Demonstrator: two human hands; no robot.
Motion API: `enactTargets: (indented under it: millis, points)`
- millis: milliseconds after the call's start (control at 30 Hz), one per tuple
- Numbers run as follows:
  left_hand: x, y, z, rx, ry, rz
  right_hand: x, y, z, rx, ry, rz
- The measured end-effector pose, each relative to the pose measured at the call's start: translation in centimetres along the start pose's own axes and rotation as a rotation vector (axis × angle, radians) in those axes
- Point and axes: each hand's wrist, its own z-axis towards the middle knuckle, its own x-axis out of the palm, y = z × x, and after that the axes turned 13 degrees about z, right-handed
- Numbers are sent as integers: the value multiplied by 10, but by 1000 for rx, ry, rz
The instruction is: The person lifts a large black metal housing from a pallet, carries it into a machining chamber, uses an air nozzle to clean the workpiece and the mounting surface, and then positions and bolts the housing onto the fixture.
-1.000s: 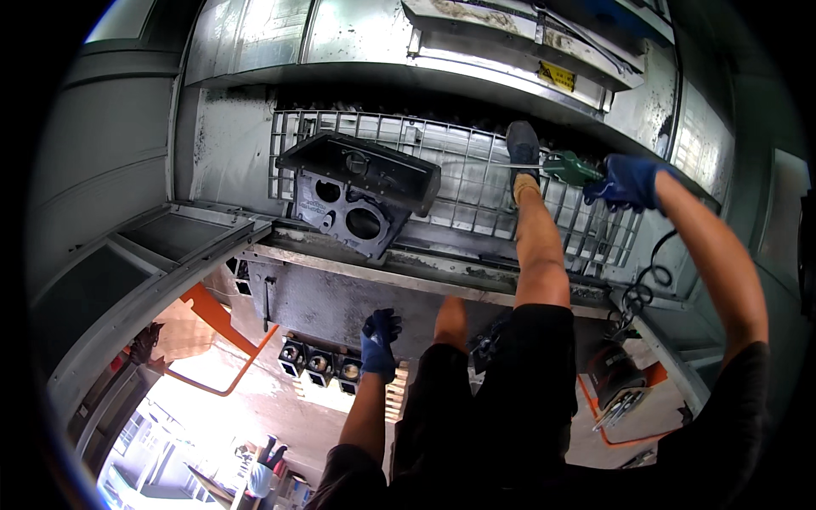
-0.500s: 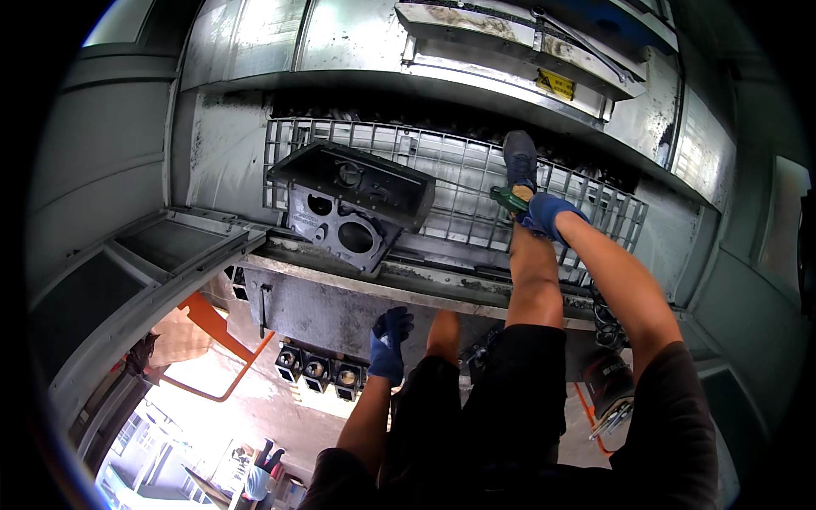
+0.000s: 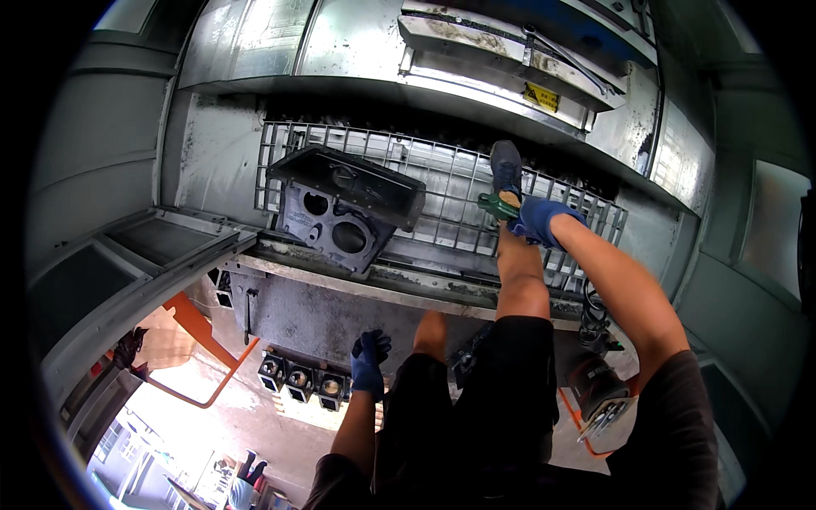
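Observation:
My right hand [image 3: 544,223], in a blue glove, is closed around a green air blow gun [image 3: 493,206] beside my raised leg, just short of the dark shoe [image 3: 505,166]. Its slim nozzle points left, toward a grey metal housing [image 3: 299,219] with large round holes. That housing lies tilted on the metal grating [image 3: 450,183], and a dark rectangular open flange [image 3: 357,183] forms its upper side. Lower down, my left hand [image 3: 368,361], gloved in blue too, hangs left of my knee. Its fingers are loosely bent and apart, with nothing visible in them.
A sheet-metal ledge [image 3: 399,285] runs across in front of the grating. Several black cast parts [image 3: 299,382] stand in a row below left. An orange rail [image 3: 208,336] is at the left, a coiled hose [image 3: 593,319] at the right. A wrench [image 3: 565,58] rests on the far shelf.
The whole view has shifted slightly. The blow gun remains in my right hand near the leg, its grip turned a little. My left hand has stayed low, its fingers slightly more curled.

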Motion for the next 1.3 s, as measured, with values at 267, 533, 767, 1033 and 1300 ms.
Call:
enactTargets:
  millis: [267,533,767,1033,1300]
  points:
    - [-30,19,-12,21,-59,-11,19,-1,-42,-28,-32,-40]
    - [-50,48,-23,61,-66,-54,28,-13,-27,47,-30,-71]
    - [-53,57,-31,93,-62,-77,17,-6,-60,96,9,-28]
    - [-44,47,-40,107,-56,-82,10,5,-112,13,-26,-129]
    - [-48,37,-36,110,-77,-123,1,12,-130,-1,-20,-132]
